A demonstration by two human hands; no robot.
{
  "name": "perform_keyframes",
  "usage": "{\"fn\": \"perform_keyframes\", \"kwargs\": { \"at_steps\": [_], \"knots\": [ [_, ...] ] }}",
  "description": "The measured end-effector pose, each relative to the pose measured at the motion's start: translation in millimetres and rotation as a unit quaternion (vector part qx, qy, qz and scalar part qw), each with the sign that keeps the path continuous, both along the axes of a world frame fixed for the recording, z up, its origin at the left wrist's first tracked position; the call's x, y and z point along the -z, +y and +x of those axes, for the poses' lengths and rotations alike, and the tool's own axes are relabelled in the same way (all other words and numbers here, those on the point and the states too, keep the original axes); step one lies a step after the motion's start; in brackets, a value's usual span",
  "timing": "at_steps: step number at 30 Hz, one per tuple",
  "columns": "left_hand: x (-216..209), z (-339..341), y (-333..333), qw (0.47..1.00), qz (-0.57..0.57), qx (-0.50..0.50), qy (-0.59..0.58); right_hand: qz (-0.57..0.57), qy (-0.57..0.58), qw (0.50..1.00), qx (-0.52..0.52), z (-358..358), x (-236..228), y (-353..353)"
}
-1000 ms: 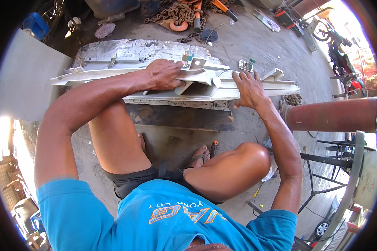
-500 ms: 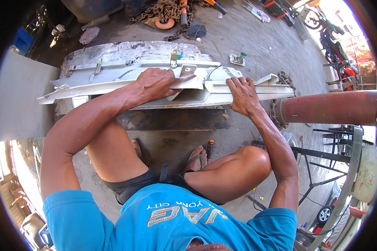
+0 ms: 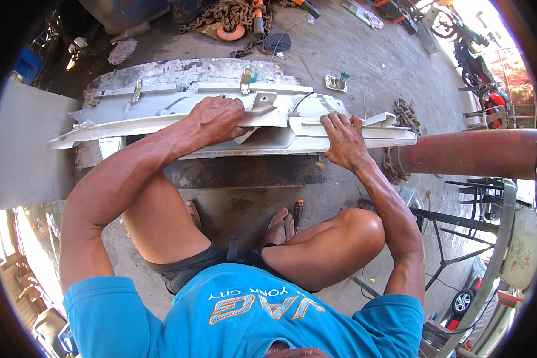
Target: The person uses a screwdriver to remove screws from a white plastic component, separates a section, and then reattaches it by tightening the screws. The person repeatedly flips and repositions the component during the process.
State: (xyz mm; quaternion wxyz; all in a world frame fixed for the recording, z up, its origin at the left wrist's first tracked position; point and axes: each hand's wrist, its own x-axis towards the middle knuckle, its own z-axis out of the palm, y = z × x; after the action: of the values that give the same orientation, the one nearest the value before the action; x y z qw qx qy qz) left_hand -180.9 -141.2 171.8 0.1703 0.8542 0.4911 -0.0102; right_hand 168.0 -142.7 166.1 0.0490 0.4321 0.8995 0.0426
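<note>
A long white panel point(image 3: 152, 123), looking like a vehicle body part with raised flanges and metal brackets, lies crosswise in front of me. It rests on a low, paint-smeared support point(image 3: 238, 67). My left hand point(image 3: 216, 121) is closed round a raised inner edge of the panel near its middle, beside a bracket with a hole point(image 3: 264, 100). Farther right, my right hand point(image 3: 344, 136) curls its fingers over the panel's upper edge, thumb side toward me. My palms and the undersides of the gripped edges are hidden.
Past the panel lie a rusty chain with an orange hook point(image 3: 230, 33) and a small clip with green parts point(image 3: 336, 82). A red cylinder point(image 3: 471, 153) reaches in from the right. An orange-and-black-handled tool point(image 3: 298, 213) is by my foot. A grey board point(image 3: 30, 140) stands left.
</note>
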Motion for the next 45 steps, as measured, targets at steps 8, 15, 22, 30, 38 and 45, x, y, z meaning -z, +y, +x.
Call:
{"fn": "perform_keyframes", "kwargs": {
  "at_steps": [8, 15, 22, 30, 38, 45],
  "knots": [
    [10, -10, 2, 0.996, 0.07, 0.008, -0.047, -0.102, -0.031, 0.993, 0.053, -15, -24, 11],
    [2, -6, 4, 0.998, 0.06, -0.009, -0.011, -0.078, -0.047, 0.995, 0.044, -15, -23, 15],
    [5, -5, 2, 0.993, 0.106, 0.024, -0.044, -0.065, -0.04, 0.997, 0.01, -12, -28, 20],
    [6, 9, 3, 0.99, 0.112, 0.038, -0.075, -0.06, -0.055, 0.996, 0.023, 1, -27, 15],
    [19, -42, 14, 0.98, 0.077, 0.068, -0.17, -0.071, -0.052, 0.996, 0.021, -28, -35, 17],
    [16, -42, 15, 0.986, 0.05, 0.042, -0.155, -0.059, -0.058, 0.996, 0.028, -30, -32, 10]
  ]
}}
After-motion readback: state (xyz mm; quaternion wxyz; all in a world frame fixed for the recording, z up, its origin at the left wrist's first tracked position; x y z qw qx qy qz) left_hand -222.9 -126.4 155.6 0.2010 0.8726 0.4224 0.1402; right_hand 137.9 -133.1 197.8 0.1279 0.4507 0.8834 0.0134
